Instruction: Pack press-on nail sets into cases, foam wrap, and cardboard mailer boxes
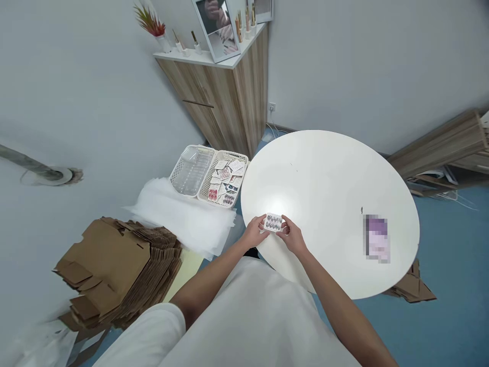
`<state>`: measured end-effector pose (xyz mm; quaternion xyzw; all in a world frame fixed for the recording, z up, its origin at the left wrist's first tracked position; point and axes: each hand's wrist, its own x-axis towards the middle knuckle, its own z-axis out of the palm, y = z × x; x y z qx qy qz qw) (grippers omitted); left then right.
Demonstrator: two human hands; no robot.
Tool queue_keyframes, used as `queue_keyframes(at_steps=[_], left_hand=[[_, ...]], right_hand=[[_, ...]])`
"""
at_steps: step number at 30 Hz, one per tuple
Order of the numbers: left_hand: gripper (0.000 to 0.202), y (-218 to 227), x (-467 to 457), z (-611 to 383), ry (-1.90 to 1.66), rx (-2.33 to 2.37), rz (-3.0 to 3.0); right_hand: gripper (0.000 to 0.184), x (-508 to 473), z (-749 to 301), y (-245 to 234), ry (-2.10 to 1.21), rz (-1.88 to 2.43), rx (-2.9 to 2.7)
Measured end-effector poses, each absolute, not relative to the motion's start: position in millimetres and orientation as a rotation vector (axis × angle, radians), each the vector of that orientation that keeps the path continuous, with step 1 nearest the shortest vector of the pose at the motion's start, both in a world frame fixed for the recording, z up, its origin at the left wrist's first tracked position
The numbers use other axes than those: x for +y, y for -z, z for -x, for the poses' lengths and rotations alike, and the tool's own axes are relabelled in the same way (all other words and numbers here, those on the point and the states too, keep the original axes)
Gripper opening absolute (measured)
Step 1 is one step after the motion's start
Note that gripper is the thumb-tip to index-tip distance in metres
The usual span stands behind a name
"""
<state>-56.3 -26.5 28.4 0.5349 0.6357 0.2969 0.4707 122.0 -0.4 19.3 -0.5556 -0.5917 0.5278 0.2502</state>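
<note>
A small white card set with two rows of dark, shiny press-on nails (273, 222) is held up between both hands, above the near left edge of the white oval table (328, 173). My left hand (254, 232) grips the left side of the set, fingers closed on its edge. On the opposite edge, my right hand (292, 235) pinches the same set between thumb and fingers. Left of the table, a white basket (247, 165) contains many similar nail sets and cards (225, 176), some red, some dark.
Beside that basket stands another holding clear plastic trays (193, 168). White foam sheets (183, 211) and stacked flattened cardboard boxes (118, 270) lie to the left. A pixelated purple item (377, 238) rests on the table's right. A wooden cabinet (221, 97) stands behind.
</note>
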Motion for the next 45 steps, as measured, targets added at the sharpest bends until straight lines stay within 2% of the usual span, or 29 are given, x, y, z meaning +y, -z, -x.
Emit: queue_keyframes(at_steps=[12, 28, 33, 39, 45], left_hand=[[0.060, 11, 18, 115, -0.552, 1.652, -1.203], [0.074, 17, 29, 121, -0.397, 1.684, -1.327], [0.074, 16, 25, 124, -0.454, 1.679, -1.226], [0.068, 22, 21, 124, -0.562, 1.670, -1.178], [0.066, 21, 30, 125, -0.634, 1.680, -1.160]], right_hand=[[0.059, 42, -38, 14, -1.442, 1.663, -1.509], [0.059, 57, -12, 21, -1.185, 1.880, -1.844], [0.062, 45, -14, 21, -1.246, 1.895, -1.660], [0.056, 30, -10, 21, -1.369, 1.841, -1.325], [0.057, 43, -4, 20, -1.390, 1.814, -1.224]])
